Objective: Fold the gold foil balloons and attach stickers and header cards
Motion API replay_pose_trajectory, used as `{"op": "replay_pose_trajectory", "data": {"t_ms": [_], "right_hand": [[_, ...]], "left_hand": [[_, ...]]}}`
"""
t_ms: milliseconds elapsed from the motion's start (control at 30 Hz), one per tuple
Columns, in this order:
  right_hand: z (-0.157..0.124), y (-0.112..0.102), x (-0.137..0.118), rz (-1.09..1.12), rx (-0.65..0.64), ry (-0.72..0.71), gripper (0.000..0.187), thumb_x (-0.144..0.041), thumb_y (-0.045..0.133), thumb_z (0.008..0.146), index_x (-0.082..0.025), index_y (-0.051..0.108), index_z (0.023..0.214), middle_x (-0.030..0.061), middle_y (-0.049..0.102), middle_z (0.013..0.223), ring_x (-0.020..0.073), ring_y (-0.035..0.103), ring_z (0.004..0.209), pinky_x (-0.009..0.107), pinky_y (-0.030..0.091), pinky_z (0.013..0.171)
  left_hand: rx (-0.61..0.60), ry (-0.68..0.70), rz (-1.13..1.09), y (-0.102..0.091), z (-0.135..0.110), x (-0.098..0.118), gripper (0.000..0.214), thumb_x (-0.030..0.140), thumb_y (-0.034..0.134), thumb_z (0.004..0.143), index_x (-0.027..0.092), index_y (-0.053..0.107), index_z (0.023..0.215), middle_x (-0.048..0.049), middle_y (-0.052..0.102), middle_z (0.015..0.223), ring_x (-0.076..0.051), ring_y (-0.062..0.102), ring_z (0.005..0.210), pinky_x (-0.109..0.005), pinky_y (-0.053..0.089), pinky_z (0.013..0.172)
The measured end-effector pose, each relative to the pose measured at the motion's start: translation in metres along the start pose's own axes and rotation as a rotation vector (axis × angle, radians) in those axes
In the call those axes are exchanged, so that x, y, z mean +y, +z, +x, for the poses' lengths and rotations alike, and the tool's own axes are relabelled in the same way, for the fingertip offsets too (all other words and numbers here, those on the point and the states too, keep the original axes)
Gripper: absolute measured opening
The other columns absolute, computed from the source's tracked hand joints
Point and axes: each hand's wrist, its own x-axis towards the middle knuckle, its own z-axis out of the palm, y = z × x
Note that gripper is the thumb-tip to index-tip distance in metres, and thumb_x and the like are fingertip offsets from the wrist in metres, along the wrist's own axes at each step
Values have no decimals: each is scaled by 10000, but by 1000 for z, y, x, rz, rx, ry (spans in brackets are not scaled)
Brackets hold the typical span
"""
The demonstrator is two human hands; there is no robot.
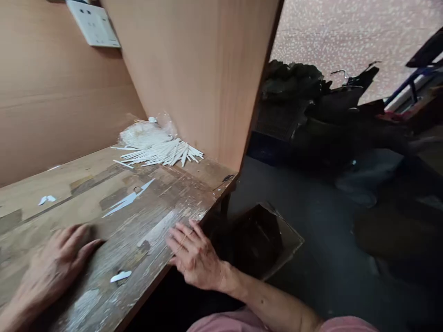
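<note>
My left hand (57, 265) rests on the worn wooden tabletop (117, 249), slightly blurred, fingers loosely bent and thumb apart; I see nothing held in it. At the table's front edge lies my right hand (197, 256), fingers spread over the wood and holding nothing. Between the hands is a small white piece (121, 276). Farther back lie pale, pointed thread snips (130, 199), touched by neither hand. A heap of thin white sticks (169, 152) lies against the side panel, partly on a clear plastic bag (145, 133). Two small white scraps (46, 199) lie at the left.
A wooden side panel (197, 78) rises along the table's far right side, and a white socket plate (94, 23) hangs on the back panel. Below the table edge stands an open carton (287, 242) on the grey floor. Dark, indistinct items fill the right side.
</note>
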Motion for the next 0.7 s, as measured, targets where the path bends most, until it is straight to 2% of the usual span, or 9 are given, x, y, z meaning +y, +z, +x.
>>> {"op": "replay_pose_trajectory", "data": {"t_ms": [100,167,233,300,400,467,533,600,700], "right_hand": [[-29,-1,-2,57,54,-33,388,-229,432,848,-139,415,1225,74,406,1325,185,221,1274,408,156,1072],[-50,5,5,135,119,21,369,-257,436,849,-147,443,1201,71,417,1315,180,262,1256,387,204,1060],[-74,18,19,217,154,151,354,-261,459,833,-138,479,1165,87,463,1269,181,343,1206,365,273,1025],[-101,33,44,262,86,374,354,-219,489,805,-133,500,1148,96,517,1206,181,413,1148,348,322,985],[-145,53,102,239,-219,926,376,-193,523,773,-153,518,1146,100,556,1155,194,474,1096,321,373,918],[-173,61,147,235,-342,1117,287,-198,527,771,-126,590,1041,132,619,1019,226,555,984,309,428,807],[-199,66,187,247,-438,1221,205,-213,528,776,-124,629,931,118,654,867,224,606,856,282,450,701],[-218,74,213,270,-521,1268,171,-258,562,765,-119,644,821,99,650,761,220,618,759,278,455,637],[-229,91,220,308,-561,1237,205,-312,581,770,-126,622,844,69,628,827,187,596,759,296,472,666]], "left_hand": [[-1,240,-18,-10,28,88,430,391,204,885,147,416,1167,-143,433,1267,-264,338,1208,-434,341,900],[-14,401,-60,-12,44,141,454,414,242,880,138,404,1202,-151,379,1317,-277,269,1254,-462,286,947],[-10,515,-108,-13,58,183,467,435,274,871,149,400,1218,-142,371,1325,-277,256,1262,-468,254,970],[3,597,-136,-15,72,215,489,459,307,861,149,394,1229,-144,364,1326,-279,240,1267,-465,242,978],[3,683,-171,-19,97,250,502,461,354,852,147,380,1243,-152,359,1322,-284,248,1259,-460,252,969],[-3,714,-188,-20,113,269,504,441,391,845,153,361,1257,-155,361,1316,-288,263,1247,-460,262,957],[-12,716,-191,-17,127,283,520,413,429,834,157,332,1277,-162,345,1324,-301,261,1244,-475,259,949],[-13,695,-185,-13,136,292,541,380,451,827,159,300,1297,-169,314,1343,-319,235,1253,-505,235,951],[-18,670,-172,-8,140,296,553,334,454,827,157,268,1317,-170,278,1366,-331,193,1271,-534,192,964]]}}
